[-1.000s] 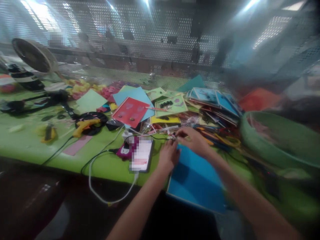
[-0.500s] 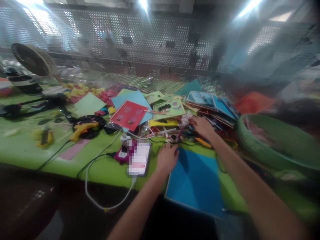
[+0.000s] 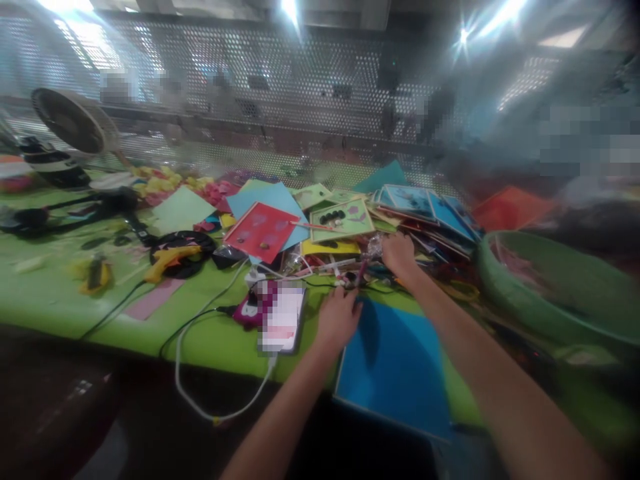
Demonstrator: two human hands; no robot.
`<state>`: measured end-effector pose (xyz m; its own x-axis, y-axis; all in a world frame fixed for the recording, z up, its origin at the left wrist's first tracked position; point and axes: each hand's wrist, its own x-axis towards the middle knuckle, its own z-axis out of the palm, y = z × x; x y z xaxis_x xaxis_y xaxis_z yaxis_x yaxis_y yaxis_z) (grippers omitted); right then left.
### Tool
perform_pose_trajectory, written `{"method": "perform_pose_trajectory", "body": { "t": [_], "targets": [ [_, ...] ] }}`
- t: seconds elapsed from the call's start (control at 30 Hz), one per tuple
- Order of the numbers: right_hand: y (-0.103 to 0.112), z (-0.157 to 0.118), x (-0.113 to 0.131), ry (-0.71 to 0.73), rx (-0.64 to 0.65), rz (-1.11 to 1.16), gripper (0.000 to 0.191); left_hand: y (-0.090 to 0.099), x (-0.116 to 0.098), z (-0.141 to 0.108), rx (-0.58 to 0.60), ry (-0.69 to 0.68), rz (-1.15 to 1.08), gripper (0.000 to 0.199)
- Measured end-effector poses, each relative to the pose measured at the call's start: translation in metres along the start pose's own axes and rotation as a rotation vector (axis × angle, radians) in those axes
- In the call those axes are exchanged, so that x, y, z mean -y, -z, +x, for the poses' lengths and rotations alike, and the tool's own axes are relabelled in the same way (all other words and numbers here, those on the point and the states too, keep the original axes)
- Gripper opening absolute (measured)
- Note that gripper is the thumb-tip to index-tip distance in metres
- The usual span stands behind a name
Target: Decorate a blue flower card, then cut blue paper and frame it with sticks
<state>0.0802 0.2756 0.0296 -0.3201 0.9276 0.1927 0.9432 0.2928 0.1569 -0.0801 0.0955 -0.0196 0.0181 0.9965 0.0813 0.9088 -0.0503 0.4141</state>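
My left hand (image 3: 340, 317) rests at the upper left corner of a flat blue board (image 3: 395, 370), its thumb apart from the fingers and nothing seen in its grasp. Beyond its fingertips lie a thin purple stick (image 3: 361, 273) and small bits of craft material. Farther out, my right hand (image 3: 399, 257) has its fingers bent down at a crumpled clear plastic bag (image 3: 373, 247), apparently gripping its right side; the fingertips are partly hidden. Behind the hands lie a green card with black pieces (image 3: 337, 219) and a red card (image 3: 263, 232).
A phone (image 3: 287, 317) with a white cable lies left of my left hand. A yellow glue gun (image 3: 173, 260) rests on a black dish. At right stands a green basin (image 3: 505, 280), beside stacked blue cards (image 3: 407, 199). A fan (image 3: 70, 120) stands at the far left.
My right hand has drawn slightly back and its fingers have bent down more. The plastic bag has shifted a little toward me. My left hand stays by the board's corner.
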Motion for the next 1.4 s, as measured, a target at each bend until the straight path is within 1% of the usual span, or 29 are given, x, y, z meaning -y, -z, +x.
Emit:
{"method": "perform_pose_trajectory", "body": {
  "t": [0.1, 0.2, 0.33, 0.53, 0.63, 0.73, 0.83, 0.93, 1.0, 1.1, 1.2, 1.3, 1.4],
  "targets": [
    [0.003, -0.001, -0.001, -0.009, -0.011, -0.003, 0.033, 0.0, -0.001, 0.0, -0.005, -0.001, 0.003, 0.04],
    [0.006, -0.005, -0.008, -0.031, -0.007, 0.002, 0.035, 0.001, -0.002, -0.001, 0.003, 0.002, 0.005, 0.042],
    [0.005, -0.011, -0.015, -0.037, -0.011, -0.005, 0.037, 0.002, -0.001, -0.002, 0.0, 0.0, -0.016, 0.043],
    [0.002, -0.008, -0.007, -0.016, -0.017, 0.026, 0.034, 0.002, 0.0, -0.002, -0.001, -0.001, -0.028, 0.042],
    [0.004, -0.004, -0.005, -0.028, -0.04, 0.073, 0.034, 0.002, -0.001, -0.001, -0.01, -0.005, -0.017, 0.04],
    [0.007, -0.004, -0.007, -0.027, -0.052, 0.147, 0.032, 0.0, 0.0, -0.001, -0.022, -0.003, -0.014, 0.041],
    [0.013, -0.006, -0.017, -0.033, -0.072, 0.223, 0.033, -0.001, 0.001, -0.001, -0.029, -0.008, -0.022, 0.041],
    [0.02, -0.01, -0.034, -0.096, -0.109, 0.248, 0.04, -0.003, 0.003, -0.001, -0.031, -0.017, -0.029, 0.042],
    [0.023, -0.016, -0.047, -0.143, -0.106, 0.238, 0.038, -0.003, 0.003, 0.0, -0.025, -0.02, -0.029, 0.043],
    [0.019, -0.028, -0.056, -0.155, -0.041, 0.202, 0.028, -0.004, 0.003, 0.001, -0.011, -0.02, -0.025, 0.044],
    [0.008, -0.04, -0.051, -0.119, 0.003, 0.148, 0.026, -0.004, 0.003, 0.001, -0.01, -0.025, -0.033, 0.044],
    [-0.001, -0.047, -0.041, -0.101, -0.015, 0.08, 0.037, -0.003, 0.004, 0.0, -0.015, -0.029, -0.047, 0.043],
    [-0.005, -0.044, -0.031, -0.096, -0.031, 0.03, 0.037, -0.002, 0.005, -0.001, -0.01, -0.024, -0.054, 0.042]
  ]
}}
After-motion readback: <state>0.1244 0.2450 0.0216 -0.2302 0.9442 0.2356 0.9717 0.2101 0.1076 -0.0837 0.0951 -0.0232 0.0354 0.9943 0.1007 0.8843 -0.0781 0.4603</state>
